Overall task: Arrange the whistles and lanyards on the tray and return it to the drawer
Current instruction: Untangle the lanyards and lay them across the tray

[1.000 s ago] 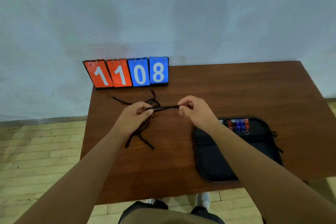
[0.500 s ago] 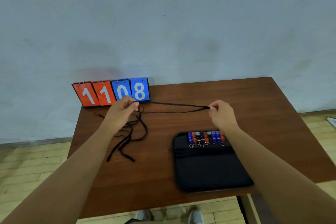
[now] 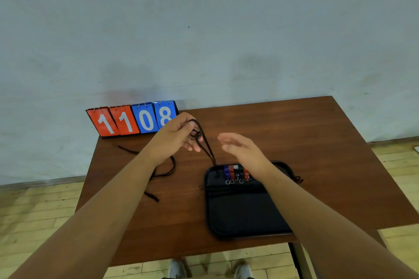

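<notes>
We've got the left hand [image 3: 176, 137] pinching a looped black lanyard [image 3: 207, 147], right hand [image 3: 242, 150] loose-fingered and empty over the black tray's [image 3: 238, 215] whistles [image 3: 231, 171].

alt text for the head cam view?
Left hand holds a looped black lanyard above a wooden table, its end trailing to a black tray holding a row of whistles. Right hand hovers open beside it. A scoreboard behind reads 1108.

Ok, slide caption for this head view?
Left hand holds a black lanyard; right hand hovers open near the whistle tray.
</notes>
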`<state>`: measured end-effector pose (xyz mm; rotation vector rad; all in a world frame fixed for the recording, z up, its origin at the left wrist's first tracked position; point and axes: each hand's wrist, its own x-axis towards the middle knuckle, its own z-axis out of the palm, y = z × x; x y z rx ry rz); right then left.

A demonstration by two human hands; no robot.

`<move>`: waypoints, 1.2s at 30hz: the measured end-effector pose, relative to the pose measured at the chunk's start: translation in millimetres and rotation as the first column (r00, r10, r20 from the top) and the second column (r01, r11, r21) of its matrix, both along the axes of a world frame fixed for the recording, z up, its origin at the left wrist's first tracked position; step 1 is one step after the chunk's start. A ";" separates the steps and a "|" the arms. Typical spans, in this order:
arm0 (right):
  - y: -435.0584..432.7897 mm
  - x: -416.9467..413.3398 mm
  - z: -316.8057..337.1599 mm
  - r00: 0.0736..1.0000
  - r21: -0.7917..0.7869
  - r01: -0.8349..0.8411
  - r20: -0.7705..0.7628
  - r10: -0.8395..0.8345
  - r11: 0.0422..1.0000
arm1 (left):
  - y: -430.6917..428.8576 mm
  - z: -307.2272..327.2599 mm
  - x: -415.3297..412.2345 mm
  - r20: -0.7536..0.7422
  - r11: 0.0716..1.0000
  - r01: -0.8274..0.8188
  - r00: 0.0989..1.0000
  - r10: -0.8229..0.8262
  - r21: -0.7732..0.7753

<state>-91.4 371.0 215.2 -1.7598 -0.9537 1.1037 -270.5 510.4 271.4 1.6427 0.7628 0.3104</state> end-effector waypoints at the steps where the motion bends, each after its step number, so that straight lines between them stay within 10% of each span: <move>1: 4.0 -9.0 2.4 0.990 0.057 -0.027 -0.138 0.034 0.998 | -3.3 1.0 4.0 0.009 1.000 0.005 1.000 -0.005 -0.008; 5: 7.8 -24.6 1.2 0.900 0.149 -0.127 -0.398 0.177 0.981 | -8.7 2.4 12.8 0.100 0.992 -0.053 0.993 0.065 -0.116; 17: -8.9 6.9 17.6 0.968 0.095 -0.091 -0.224 0.110 0.991 | -9.6 -16.4 2.3 0.138 0.861 -0.086 0.974 0.177 -0.502; 36: -24.6 38.9 14.0 0.983 0.043 0.070 -0.175 -0.062 0.997 | -6.2 -44.0 4.8 -0.204 0.990 -0.107 0.975 0.086 -0.092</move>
